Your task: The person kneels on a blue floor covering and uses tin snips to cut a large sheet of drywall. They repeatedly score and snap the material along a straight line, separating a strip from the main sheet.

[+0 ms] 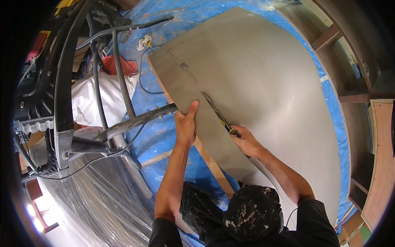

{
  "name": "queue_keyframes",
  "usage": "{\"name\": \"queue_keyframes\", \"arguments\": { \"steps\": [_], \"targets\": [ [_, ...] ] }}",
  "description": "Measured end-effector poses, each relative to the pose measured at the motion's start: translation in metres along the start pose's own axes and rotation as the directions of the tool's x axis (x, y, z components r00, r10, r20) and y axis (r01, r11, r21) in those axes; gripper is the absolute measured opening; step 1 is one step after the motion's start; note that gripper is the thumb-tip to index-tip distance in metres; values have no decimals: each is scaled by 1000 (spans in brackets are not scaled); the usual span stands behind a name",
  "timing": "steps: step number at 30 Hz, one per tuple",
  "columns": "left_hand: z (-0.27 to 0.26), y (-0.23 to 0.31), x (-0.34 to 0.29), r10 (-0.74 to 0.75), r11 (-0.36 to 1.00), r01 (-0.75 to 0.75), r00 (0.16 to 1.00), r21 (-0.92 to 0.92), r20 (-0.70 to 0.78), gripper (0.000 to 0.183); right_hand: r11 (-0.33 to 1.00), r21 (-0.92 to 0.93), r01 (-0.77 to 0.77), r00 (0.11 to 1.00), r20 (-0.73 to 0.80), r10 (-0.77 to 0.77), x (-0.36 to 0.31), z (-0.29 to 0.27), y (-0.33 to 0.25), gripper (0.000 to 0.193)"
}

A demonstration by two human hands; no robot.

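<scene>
A large grey sheet (263, 61) with a smooth surface and a dark printed mark lies in front of me. My left hand (186, 124) presses on its left edge, thumb on top and the other fingers out of sight beneath. A slender black hand tool with yellow parts (222, 119) rests along a dark line in the sheet; its exact kind is unclear. My right hand (246, 142) is closed around the tool's near end. Nearer to me, a gap parts the strip on the left from the rest of the sheet.
Blue plastic sheeting (156, 142) covers the floor. At left stand a black metal frame (66, 103) with bars and cables, a white sack (88, 103) and clear plastic wrapping (94, 193). Open wooden shelving (349, 86) lines the right. A pale wooden strip (214, 166) shows beside the sheet.
</scene>
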State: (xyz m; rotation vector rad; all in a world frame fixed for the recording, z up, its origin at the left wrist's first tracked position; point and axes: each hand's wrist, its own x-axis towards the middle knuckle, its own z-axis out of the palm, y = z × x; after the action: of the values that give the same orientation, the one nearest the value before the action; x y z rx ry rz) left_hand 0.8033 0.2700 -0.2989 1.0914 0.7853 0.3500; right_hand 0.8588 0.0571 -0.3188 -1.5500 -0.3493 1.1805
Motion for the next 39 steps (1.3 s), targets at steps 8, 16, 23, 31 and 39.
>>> {"name": "queue_keyframes", "arguments": {
  "steps": [8,16,23,31,39],
  "targets": [
    [-1,2,-2,-2,1000,2,1000,18,-5,30,1000,10,18,1000,10,-18,2,1,5,35],
    [-2,3,-5,-19,1000,19,1000,16,-1,28,999,-33,-30,1000,-5,30,-1,1,2,32],
    [-2,1,-6,-12,1000,12,1000,2,-14,29,1000,-2,20,999,-36,-20,-3,4,2,27],
    [-1,4,-8,-35,999,35,999,-1,-8,32,1000,-7,15,1000,-9,-15,-3,2,3,28],
    [2,4,-11,-40,999,40,999,-7,-14,33,978,210,-8,1000,16,4,-2,3,0,30]
  ]
}}
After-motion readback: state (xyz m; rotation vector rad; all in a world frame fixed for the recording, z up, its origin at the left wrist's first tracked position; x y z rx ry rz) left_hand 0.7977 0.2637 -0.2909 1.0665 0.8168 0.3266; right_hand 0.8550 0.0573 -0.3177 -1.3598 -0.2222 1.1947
